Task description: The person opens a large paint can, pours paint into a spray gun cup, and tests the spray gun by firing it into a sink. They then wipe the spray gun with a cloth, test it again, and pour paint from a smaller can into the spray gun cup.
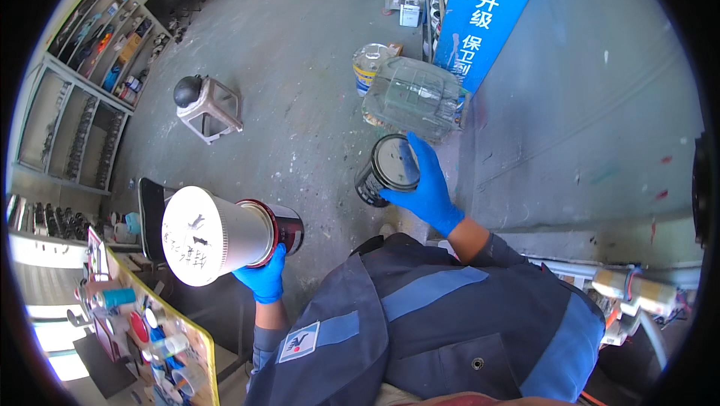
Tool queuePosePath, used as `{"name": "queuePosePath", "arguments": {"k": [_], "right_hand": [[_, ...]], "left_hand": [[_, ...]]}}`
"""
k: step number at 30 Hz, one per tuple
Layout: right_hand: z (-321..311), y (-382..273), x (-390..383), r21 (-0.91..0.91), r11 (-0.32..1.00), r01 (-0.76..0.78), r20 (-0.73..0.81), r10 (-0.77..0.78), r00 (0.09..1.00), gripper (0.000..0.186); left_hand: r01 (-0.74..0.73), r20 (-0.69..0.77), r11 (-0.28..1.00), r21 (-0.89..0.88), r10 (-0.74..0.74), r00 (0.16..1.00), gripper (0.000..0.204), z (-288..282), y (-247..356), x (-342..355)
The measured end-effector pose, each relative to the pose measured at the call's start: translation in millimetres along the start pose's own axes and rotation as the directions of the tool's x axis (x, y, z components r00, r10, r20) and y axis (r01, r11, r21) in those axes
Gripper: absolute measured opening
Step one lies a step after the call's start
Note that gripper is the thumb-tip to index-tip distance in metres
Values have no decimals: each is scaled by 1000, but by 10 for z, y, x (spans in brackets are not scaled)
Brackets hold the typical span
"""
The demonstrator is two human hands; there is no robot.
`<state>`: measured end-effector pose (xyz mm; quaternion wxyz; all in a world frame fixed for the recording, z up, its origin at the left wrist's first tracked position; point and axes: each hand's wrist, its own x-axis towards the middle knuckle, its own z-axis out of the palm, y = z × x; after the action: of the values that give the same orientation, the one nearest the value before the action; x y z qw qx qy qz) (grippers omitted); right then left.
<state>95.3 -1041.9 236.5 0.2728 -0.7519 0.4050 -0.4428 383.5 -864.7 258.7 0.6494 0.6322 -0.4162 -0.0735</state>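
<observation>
In blue gloves, both my hands carry containers above the floor. My left hand (264,277) is closed on a dark red can (288,227), its fingers partly hidden behind the load. A white plastic tub (238,230) with dark handwriting on its lid is stacked on that can, tilted toward the left. Out to the right, my right hand (429,192) grips a dark can (369,185) by its side, fingers wrapped round the rim. The can's grey metal lid (397,161) is on and faces up.
A cluttered, yellow-edged workbench (202,353) stands at lower left, beside a black chair back (152,218). Ahead are a small stool (214,110) with a dark round object, a large clear plastic container (416,95) and a clear jug (369,65). Shelves (75,117) line the left.
</observation>
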Motion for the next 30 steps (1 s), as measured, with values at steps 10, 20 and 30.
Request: {"name": "queuePosePath", "arguments": {"k": [10,20,30], "right_hand": [[518,889,2119,-133,990,-54,29,58,998,113],[1114,1733,4025,-212,955,-207,-252,151,956,113],[1203,2471,5100,-209,824,-527,-430,407,806,119]], "left_hand": [[-45,61,999,-25,46,997,85,1147,-1134,1937],[108,471,984,-142,-29,882,89,2625,-2178,4559],[143,704,950,-277,99,704,90,4760,-2790,6219]]}}
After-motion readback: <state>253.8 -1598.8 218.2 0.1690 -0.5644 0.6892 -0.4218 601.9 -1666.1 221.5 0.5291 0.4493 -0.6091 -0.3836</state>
